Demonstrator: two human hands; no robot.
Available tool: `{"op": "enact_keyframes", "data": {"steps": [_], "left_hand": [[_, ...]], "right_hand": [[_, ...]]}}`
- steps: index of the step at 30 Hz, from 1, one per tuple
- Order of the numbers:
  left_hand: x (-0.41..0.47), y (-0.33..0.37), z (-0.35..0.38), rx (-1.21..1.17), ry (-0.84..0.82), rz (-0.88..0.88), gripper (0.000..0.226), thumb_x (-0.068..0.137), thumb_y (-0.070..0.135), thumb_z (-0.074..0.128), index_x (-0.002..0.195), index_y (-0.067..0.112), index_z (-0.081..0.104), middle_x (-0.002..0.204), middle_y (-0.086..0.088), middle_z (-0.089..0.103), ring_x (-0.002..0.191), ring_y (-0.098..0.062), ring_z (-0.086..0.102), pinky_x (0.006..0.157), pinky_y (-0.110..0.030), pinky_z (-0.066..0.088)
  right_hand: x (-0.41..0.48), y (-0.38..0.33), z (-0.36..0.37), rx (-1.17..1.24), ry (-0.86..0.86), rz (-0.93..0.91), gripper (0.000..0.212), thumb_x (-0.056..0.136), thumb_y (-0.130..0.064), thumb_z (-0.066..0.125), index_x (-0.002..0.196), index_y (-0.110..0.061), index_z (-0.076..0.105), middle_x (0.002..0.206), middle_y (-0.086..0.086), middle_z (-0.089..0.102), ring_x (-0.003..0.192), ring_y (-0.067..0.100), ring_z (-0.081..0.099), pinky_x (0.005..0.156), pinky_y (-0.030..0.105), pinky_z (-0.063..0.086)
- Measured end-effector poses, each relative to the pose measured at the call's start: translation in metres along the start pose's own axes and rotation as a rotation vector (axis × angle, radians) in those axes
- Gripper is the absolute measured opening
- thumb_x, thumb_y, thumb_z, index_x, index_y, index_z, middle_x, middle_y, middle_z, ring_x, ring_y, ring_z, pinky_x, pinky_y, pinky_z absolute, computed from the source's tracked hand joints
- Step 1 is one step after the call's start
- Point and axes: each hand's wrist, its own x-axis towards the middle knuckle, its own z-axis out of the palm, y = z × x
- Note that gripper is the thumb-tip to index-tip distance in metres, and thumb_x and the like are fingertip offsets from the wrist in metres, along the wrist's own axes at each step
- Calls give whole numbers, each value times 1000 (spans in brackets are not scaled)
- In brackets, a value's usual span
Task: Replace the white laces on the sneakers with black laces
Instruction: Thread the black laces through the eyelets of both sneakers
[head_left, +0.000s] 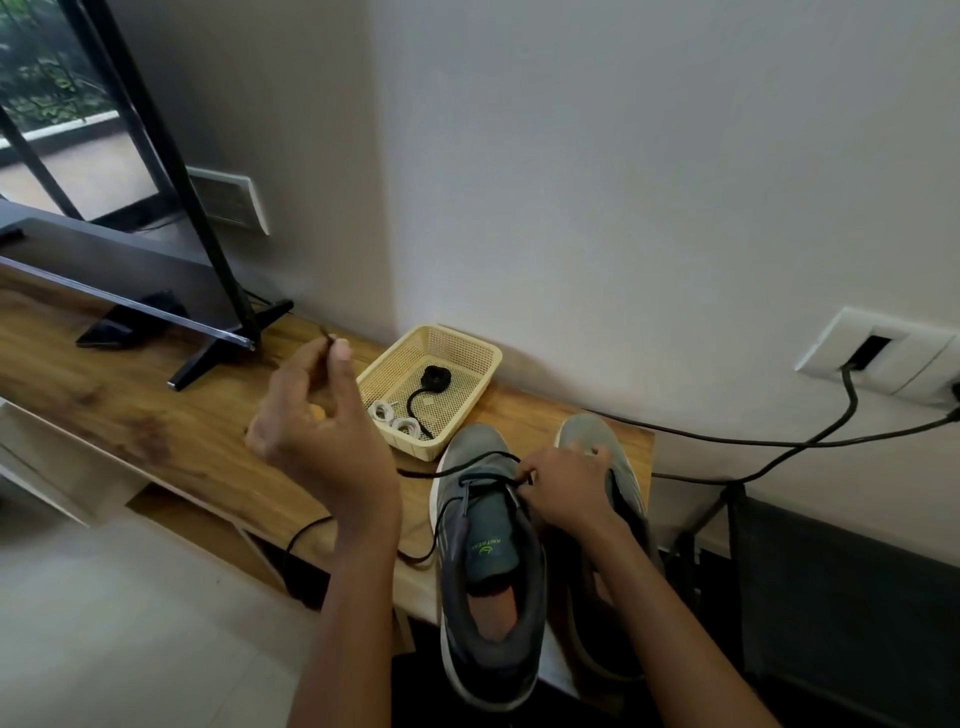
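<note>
— On the wooden surface (156, 415) we've got two grey sneakers (488, 571) side by side. Basket (457, 348) sits just past the toes, coiled white laces (395, 422) in it.
— Hands?
— Left hand (311, 431) is raised, wrist bent, thumb and forefinger pinching a black lace (415, 474) tip. Right hand (566, 488) is low at the left-side sneaker's eyelets, fingers pinching lace there too.

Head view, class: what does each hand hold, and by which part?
The left hand pinches the thin black shoelace by its tip. The right hand pinches the lace at the eyelets of the grey knit sneaker.
</note>
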Motion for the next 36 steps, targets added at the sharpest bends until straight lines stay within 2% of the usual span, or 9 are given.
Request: {"op": "enact_keyframes", "data": {"steps": [2,4,8,11,16,20,24,31,36], "left_hand": [[-5,0,4,8,-116,-21,21,90,38,53,109,32,56,91,26,57,83,11,56,87,-56,49],[-9,0,7,33,-218,-41,22,88,37,55,110,35,55,88,32,52,83,2,60,88,-58,47],[-13,2,8,110,-382,-100,12,89,27,61,100,25,65,82,17,61,86,-16,63,90,-57,45],[-16,-2,11,265,-632,-228,5,89,32,61,86,36,61,78,16,63,85,-12,62,94,-51,43],[-36,-20,22,489,-1087,-391,23,87,29,62,65,30,58,79,10,68,85,-12,62,96,-45,44],[-51,-24,29,673,-1167,-321,27,87,28,61,60,24,59,65,13,58,81,-7,55,106,-45,30],[-63,-31,29,797,-1184,-230,12,89,34,61,78,30,61,103,8,64,107,-17,50,107,-46,30],[-82,-36,31,986,-1187,-19,22,92,26,52,102,26,71,142,1,33,138,-33,10,113,-59,4],[-83,-40,32,966,-1240,-37,21,92,25,53,101,26,72,151,1,25,142,-36,1,113,-58,10]], "right_hand": [[-1,-1,-1,82,56,-5,16,93,-25,49,92,-29,65,93,-9,61,105,18,55,105,44,20],[1,-2,0,174,140,-22,17,94,-21,48,93,-26,64,94,-8,64,103,17,56,109,44,17],[4,-4,-4,537,85,-120,34,94,-13,51,118,-33,62,121,-17,62,119,2,43,115,46,4],[7,-1,-4,722,77,-78,44,88,-5,54,122,-33,57,106,-23,64,115,-1,51,114,49,13],[7,0,-6,411,26,29,10,90,-27,56,81,-29,58,93,-10,62,106,15,53,99,38,24],[3,-7,-1,144,-46,61,33,84,-48,62,64,-24,48,81,-5,58,101,19,51,100,43,23],[8,-3,3,207,-103,104,33,87,-26,59,58,-20,45,70,-2,52,92,23,56,99,45,24],[14,1,9,279,-90,142,14,87,-15,55,87,-8,67,80,4,60,89,22,52,81,39,21],[15,2,7,298,-104,146,21,88,-14,55,100,-9,71,98,6,69,97,22,55,81,40,21]]}}
